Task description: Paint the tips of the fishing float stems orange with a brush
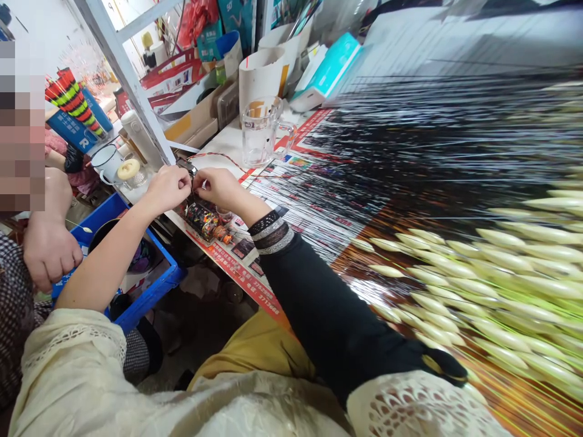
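"Where were the hands?"

"Just left of centre, over a table edge covered in red-printed paper (246, 273). The left hand (166, 189) and the right hand (218, 188) met fingertip to fingertip, both pinched closed."

"Pinching what?"

"Something too fine to make out, right beside a small metal clip (186, 165) with a thin red wire (218, 158) running off it. A multicoloured bundle (204, 221) lay just below the hands."

"What step did it look like?"

"Close fingertip work at the clip, I'd judge. The next move seemed to call for a steady pinch."

"Anyone else nearby?"

"A co-worker's hand (48, 252) hung at far left, near a blue plastic crate (155, 291). Pale spindle-shaped pieces (501, 285) filled the right."
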The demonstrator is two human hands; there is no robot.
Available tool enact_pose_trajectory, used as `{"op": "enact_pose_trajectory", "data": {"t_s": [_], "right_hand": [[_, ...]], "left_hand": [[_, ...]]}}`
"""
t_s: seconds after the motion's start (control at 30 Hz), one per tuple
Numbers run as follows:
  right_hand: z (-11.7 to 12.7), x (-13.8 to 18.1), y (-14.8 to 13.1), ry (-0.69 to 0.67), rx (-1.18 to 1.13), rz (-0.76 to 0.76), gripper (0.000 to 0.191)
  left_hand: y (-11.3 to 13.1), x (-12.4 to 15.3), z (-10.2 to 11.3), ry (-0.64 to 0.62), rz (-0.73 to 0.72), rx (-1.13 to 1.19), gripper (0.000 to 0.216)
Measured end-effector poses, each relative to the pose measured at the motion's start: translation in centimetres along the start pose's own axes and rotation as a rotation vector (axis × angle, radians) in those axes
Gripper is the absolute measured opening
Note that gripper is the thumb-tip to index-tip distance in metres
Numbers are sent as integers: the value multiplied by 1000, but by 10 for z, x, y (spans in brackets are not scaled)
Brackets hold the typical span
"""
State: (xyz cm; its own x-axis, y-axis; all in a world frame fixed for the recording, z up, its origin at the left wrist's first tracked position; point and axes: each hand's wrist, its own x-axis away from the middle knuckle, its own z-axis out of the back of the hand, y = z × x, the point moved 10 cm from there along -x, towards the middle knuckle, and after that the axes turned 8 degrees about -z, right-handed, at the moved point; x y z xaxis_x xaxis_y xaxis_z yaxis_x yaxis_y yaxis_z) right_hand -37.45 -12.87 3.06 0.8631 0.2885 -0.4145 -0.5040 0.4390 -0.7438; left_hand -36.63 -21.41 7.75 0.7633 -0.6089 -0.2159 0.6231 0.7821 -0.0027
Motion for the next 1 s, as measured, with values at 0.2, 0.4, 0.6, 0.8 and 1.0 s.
{"op": "enact_pose_trajectory", "data": {"t_s": [0.2,0.4,0.6,0.8,1.0], "right_hand": [[1,0,0,11,-10,7,15],[3,0,1,29,-54,9,15],[3,1,-1,21,-75,7,11],[3,0,-1,25,-68,10,13],[6,1,0,52,-56,31,15]], "left_hand": [[34,5,10,-78,-349,-60,19],[15,21,32,214,-84,-152,21],[1,24,6,155,89,-61,19],[-1,18,-3,146,174,-2,12],[1,17,-3,121,165,30,11]]}}
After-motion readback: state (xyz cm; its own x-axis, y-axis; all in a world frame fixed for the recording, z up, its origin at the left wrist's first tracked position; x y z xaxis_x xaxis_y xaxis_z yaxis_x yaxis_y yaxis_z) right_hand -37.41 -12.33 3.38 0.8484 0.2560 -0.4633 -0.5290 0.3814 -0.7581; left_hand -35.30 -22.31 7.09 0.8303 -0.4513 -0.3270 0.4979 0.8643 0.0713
